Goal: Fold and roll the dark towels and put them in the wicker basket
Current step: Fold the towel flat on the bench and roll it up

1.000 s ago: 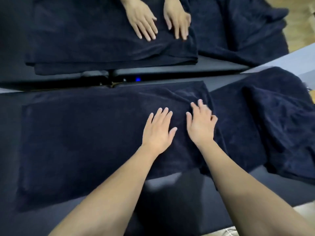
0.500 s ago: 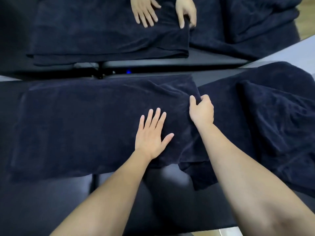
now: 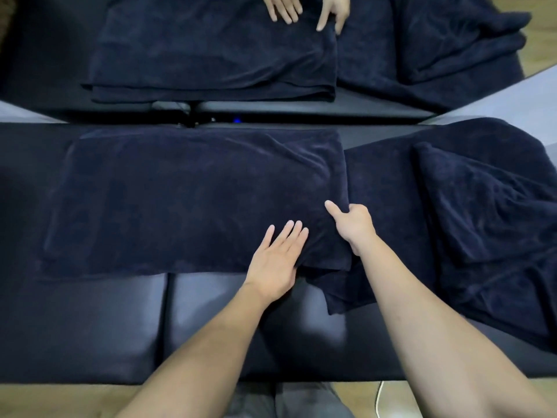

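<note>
towel, dark navy terry, folded into a long flat band (image 3: 193,200), lies across the near black padded bench (image 3: 90,327), its right end beside the hands. left hand (image 3: 275,260) rests flat on the near right part of the band, fingers straight and close together, likely pinning the layers so they do not slide. right hand (image 3: 354,224) pinches the band's right edge, thumb on top and fingers curled under the cloth, seemingly to lift that end and start the roll toward the left. heap of loose dark navy towels (image 3: 470,212), unfolded, lies just right of the band and drapes over the bench's near edge; presumably waiting stock. wicker basket: not in view.

surface: glossy black upholstered bench in cushioned sections with a seam between them. far side: a mirror-like panel (image 3: 60,49) repeats the band, the heap and two hands (image 3: 304,9). below the near bench edge: wood-toned floor (image 3: 60,399), with a thin pale cable (image 3: 379,396) at right.
</note>
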Demonstrator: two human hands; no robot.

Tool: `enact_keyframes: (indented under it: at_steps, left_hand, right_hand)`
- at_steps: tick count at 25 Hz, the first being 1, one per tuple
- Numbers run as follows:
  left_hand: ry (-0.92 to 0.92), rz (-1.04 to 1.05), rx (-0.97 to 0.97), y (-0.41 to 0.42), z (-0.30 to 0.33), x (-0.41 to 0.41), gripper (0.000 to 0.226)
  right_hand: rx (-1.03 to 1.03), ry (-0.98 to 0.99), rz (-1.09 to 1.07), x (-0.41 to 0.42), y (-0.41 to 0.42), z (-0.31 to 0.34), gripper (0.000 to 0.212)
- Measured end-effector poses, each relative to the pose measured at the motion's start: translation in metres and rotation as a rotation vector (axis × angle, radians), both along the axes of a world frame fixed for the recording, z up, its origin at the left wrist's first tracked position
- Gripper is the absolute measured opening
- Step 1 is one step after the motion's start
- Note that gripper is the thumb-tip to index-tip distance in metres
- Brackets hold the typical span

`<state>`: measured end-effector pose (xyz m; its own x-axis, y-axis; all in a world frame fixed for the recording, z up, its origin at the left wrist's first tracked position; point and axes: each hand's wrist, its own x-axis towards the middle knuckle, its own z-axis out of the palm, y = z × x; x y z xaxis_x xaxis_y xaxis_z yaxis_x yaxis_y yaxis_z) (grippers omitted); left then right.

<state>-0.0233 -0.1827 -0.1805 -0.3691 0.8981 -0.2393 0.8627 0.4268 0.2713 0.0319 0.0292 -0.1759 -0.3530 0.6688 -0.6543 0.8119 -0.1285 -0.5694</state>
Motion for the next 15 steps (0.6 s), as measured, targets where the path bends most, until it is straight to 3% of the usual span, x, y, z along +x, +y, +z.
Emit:
enact_keyframes:
  at_steps: [4,7,9,12,15]
  left_hand:
    - [-0.094,-0.027,0.069,-0.036,0.008,0.009,0.072]
    - [-0.114,-0.029,0.018,-0.059,0.013,0.025,0.072]
    - [-0.103,-0.008,0.014,-0.063,0.016,0.04,0.069]
    - [-0.084,0.048,0.01,-0.055,0.021,0.072,0.084]
    - [-0.025,0.249,0.047,-0.019,0.03,0.101,0.1]
  right_hand:
    - [-0.089,0.045,-0.035,0.02,-0.026,0.01,0.096]
    - [-0.147,0.068,-0.068,0.043,-0.04,0.011,0.057]
    - [-0.185,0.074,-0.071,0.054,-0.044,0.016,0.042]
    - [-0.234,0.132,0.007,0.055,-0.04,0.035,0.042]
    - [-0.205,0.215,0.114,0.048,-0.024,0.045,0.038]
